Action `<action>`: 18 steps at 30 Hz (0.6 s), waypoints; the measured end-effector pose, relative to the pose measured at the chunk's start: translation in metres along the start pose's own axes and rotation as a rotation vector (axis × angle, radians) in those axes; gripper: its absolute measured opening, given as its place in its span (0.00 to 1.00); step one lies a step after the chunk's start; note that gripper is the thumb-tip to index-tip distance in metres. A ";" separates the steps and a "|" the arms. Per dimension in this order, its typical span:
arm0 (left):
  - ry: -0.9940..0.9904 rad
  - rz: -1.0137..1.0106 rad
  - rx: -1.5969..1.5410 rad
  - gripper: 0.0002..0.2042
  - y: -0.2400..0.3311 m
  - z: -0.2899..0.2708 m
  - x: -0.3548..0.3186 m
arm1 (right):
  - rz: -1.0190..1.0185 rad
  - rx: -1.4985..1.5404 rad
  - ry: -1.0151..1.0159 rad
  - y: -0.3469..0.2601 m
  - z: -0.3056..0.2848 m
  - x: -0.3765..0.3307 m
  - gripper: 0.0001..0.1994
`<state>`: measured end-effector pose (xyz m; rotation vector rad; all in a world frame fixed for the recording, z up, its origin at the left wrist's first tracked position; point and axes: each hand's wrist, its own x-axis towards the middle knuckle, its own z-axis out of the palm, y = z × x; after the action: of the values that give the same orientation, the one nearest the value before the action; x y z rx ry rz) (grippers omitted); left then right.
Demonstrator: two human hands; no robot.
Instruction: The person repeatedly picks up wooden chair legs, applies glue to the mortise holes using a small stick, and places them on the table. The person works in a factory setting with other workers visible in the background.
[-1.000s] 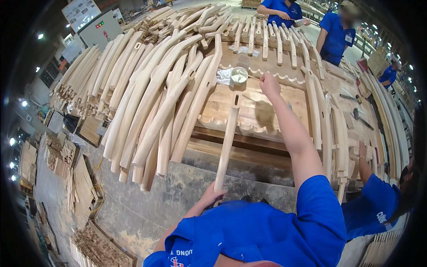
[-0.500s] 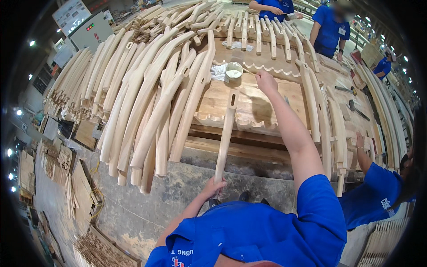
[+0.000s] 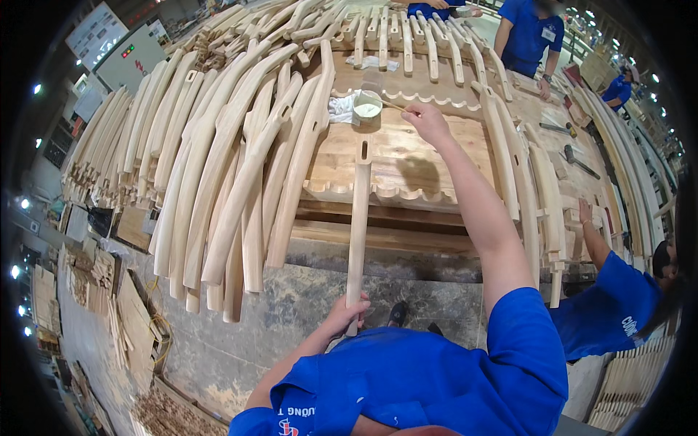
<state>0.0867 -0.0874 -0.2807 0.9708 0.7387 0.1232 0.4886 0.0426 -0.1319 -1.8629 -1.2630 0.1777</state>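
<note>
blue-sleeved arms come in from the lower edge. left hand is closed around the near end of a long pale wooden chair leg, fingers wrapped on it, just off the near edge of the workbench. the leg runs straight away from the hand, its far end with a slot lying on top of the bench, on a scalloped wooden panel. right arm stretches out over the bench; right hand is past the leg's slotted end, fingers pressed together pinching a thin stick that points left toward a small white cup of pale glue. cup sits at the far part of the bench, just beyond the leg's tip, next to a crumpled white rag. left of the bench a big fan of curved wooden legs leans over its edge. more curved pieces lie along the bench's right side. right of the bench a person in blue bends in, one hand on the parts. at the far end of the bench another person in a blue shirt stands.
</note>
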 end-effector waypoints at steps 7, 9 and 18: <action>0.075 -0.017 -0.028 0.19 0.010 0.012 -0.017 | -0.093 0.045 -0.245 -0.023 -0.025 -0.043 0.13; 0.075 -0.029 -0.038 0.18 0.010 0.013 -0.017 | -0.051 0.123 -0.316 -0.021 -0.032 -0.051 0.12; 0.034 -0.062 -0.058 0.18 0.019 0.012 -0.021 | -0.022 -0.148 -0.327 -0.031 -0.036 -0.059 0.12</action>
<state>0.0827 -0.0937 -0.2510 0.8917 0.7913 0.1067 0.4583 -0.0222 -0.1069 -2.0017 -1.5531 0.3995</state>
